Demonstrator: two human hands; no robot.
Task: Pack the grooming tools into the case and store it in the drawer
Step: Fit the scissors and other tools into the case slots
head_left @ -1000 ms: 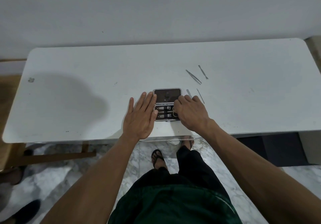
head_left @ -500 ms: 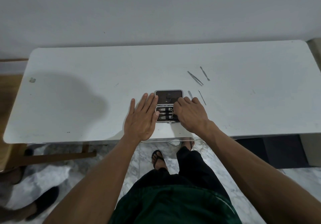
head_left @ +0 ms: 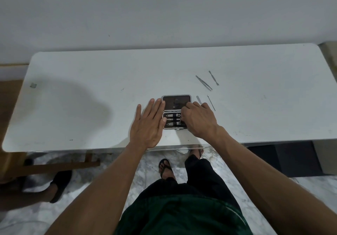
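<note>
The small grooming case (head_left: 176,101) lies open on the white table (head_left: 91,92), near its front edge. The dark lid faces up at the back. The front half holds clippers (head_left: 171,120) under a black strap. My left hand (head_left: 148,123) lies flat on the table, fingers apart, its thumb and forefinger against the case's left edge. My right hand (head_left: 198,120) covers the case's right side with bent fingers, and what is under the fingertips is hidden. Loose tools lie to the right of the case: tweezers (head_left: 203,83), a cuticle pusher (head_left: 213,78), a thin pick (head_left: 211,102) and a small file (head_left: 198,100).
The table stands against a plain wall. A wooden frame (head_left: 54,167) stands on the floor under its left side, and a dark opening (head_left: 284,158) shows under its right side. Another person's dark shoe (head_left: 60,183) is on the marble floor at the left.
My right hand has slid a little further over the case's right side, hiding the ring-handled tool seen earlier. The left hand stays flat. The shoe at the left has moved in.
</note>
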